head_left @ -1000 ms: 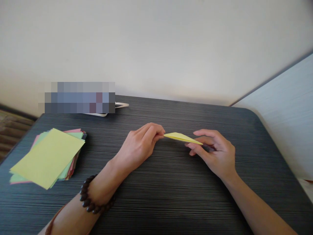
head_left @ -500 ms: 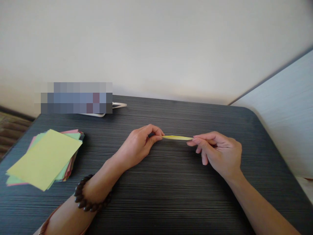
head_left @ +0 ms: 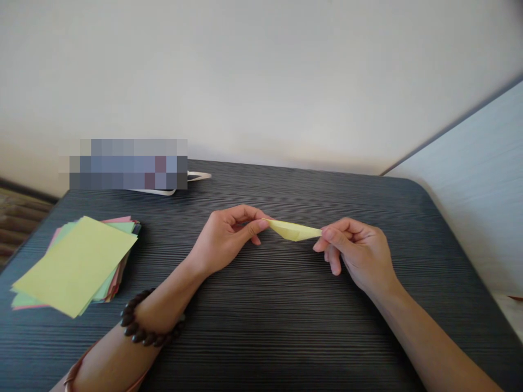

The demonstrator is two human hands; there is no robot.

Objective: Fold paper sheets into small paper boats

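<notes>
Here, the step in hand looks like shaping a fold: the left hand [head_left: 223, 239] and right hand [head_left: 359, 253] each pinch one tip of a folded yellow paper [head_left: 293, 230] between thumb and forefinger, other fingers curled. It hangs well right of the stack of coloured sheets [head_left: 75, 264], a narrow, pointed, layered sliver sagging slightly along its lower edge. Any further crease would call for both pinches to hold firm.

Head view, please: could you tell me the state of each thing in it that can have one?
Paper, yellow, folded narrow with pointed ends, pinched at both tips.
Left hand, shut on the paper's left tip.
Right hand, shut on the paper's right tip.
Stack, coloured sheets lying loosely fanned on the table, yellow-green sheet on top.
Bracelet, worn on the left wrist.
</notes>
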